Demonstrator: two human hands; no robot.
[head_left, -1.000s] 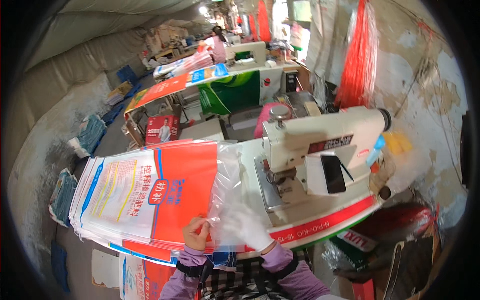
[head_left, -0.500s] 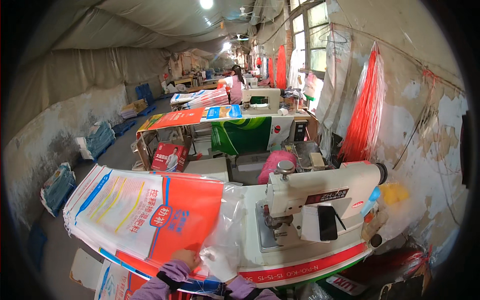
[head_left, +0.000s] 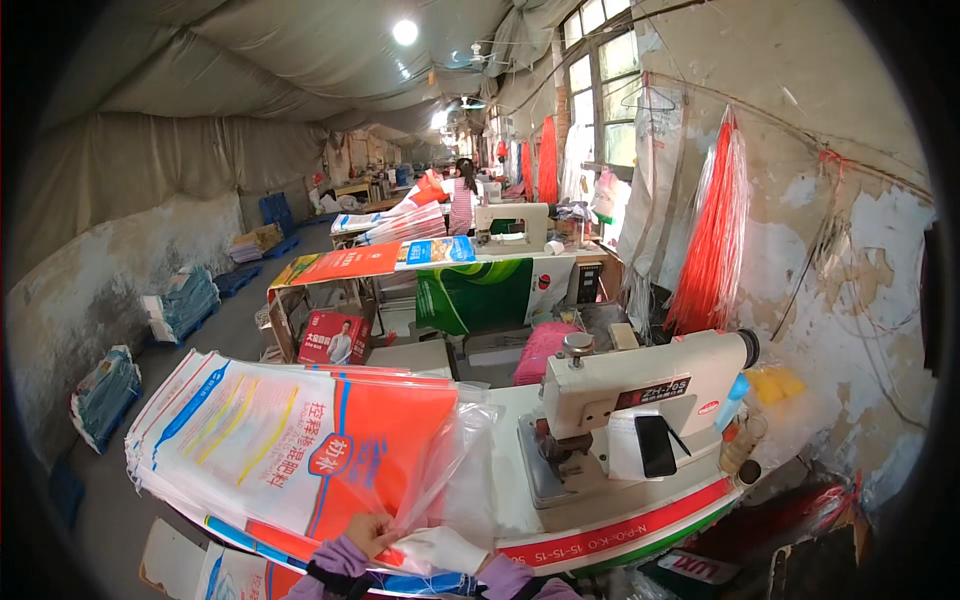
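A stack of printed orange, white and blue bags (head_left: pixel 285 445) lies across the table's left part. Clear plastic film (head_left: pixel 470 440) sticks out of the bags' right-hand ends. At the near corner of the top bag, my bare left hand (head_left: pixel 368 535) pinches the edge with bent fingers. Close beside it, my right hand (head_left: pixel 440 550), in a white glove, has its fingers closed on the same corner, where the film draws into folds. To the right stands a pale industrial sewing machine (head_left: pixel 650 375), apart from both hands.
A black phone (head_left: pixel 655 447) lies on a white pad against the machine. Behind are pink thread (head_left: pixel 545 352), a red box (head_left: pixel 336 338) and a second sewing table. Red strands (head_left: pixel 708 240) hang on the right wall. A person (head_left: pixel 463 205) works farther back. Bundles sit along the left floor.
My gloved right hand has turned flatter and shifted slightly right and down. The film is drawn into folds toward my hands. My left hand stays at the bag's edge; the view has shifted slightly.
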